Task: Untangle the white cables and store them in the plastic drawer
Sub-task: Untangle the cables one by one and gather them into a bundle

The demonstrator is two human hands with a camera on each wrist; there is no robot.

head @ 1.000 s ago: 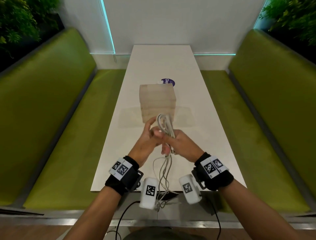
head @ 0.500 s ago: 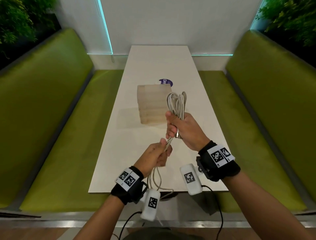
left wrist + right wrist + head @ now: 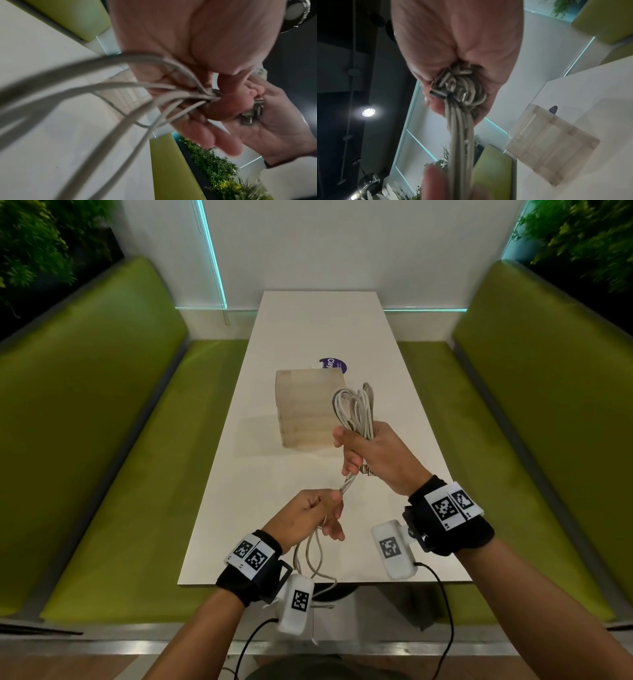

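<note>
Currently over the table [image 3: 404, 440]: plastic drawer [image 3: 305, 409] stands closed mid-table. Right hand [image 3: 380, 457] fists the looped white cables [image 3: 356, 409], plugs bunched inside. Left hand [image 3: 308, 515] pinches the trailing strands below; how many is unclear, blurred. Advice: keep the right grip firm, slide left fingers [image 3: 221, 142] downward slowly, freeing one strand at a time.

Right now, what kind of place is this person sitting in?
Probably a booth in a cafe or office lounge: two long green benches face each other across a narrow white table, with leafy plants behind the seats.
</note>
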